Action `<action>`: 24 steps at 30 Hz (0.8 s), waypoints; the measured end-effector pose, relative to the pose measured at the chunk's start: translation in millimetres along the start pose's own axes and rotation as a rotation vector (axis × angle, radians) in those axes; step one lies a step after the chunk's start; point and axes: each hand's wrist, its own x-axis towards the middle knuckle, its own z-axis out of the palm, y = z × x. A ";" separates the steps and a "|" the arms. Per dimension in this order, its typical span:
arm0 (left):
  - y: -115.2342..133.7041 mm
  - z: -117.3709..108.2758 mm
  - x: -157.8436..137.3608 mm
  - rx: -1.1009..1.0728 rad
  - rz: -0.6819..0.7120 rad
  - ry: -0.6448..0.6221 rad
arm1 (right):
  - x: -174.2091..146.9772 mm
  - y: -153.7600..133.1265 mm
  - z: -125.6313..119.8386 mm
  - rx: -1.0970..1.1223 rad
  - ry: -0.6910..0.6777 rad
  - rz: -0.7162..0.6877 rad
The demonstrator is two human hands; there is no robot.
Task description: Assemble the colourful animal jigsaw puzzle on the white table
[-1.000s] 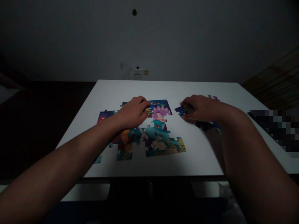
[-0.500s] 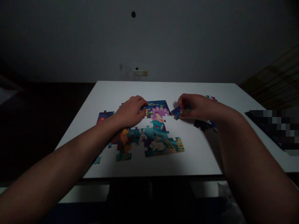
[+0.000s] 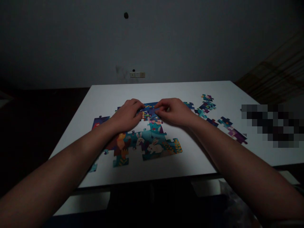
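Note:
A partly joined jigsaw puzzle with rabbits and plants lies on the white table, with gaps in its middle and lower edge. My left hand rests on its upper left part, fingers spread and slightly bent, palm down. Above the upper middle of the puzzle, my right hand pinches a dark blue puzzle piece between thumb and fingers. That piece overlaps the peacock area; I cannot tell whether it touches the pieces beneath.
Several loose puzzle pieces lie to the right of my right hand, and a pink and purple one lies nearer the right edge. The white table ends at a wall with sockets. A blurred-out patch covers the far right.
My right hand has moved left with the puzzle piece, from beside the puzzle to over its upper part. My left hand stays on the puzzle. The view has shifted slightly, showing more loose pieces.

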 end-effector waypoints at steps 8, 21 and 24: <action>0.9 -0.8 0.7 -0.009 -0.006 0.001 | -1.8 -4.9 -3.0 -0.154 -0.019 -0.001; 5.6 -3.3 -0.2 0.017 -0.014 -0.026 | -4.0 -5.9 -2.3 -0.200 -0.009 -0.016; 6.1 -4.2 -0.4 0.013 -0.014 -0.029 | -4.1 -6.2 -2.6 -0.200 -0.009 -0.024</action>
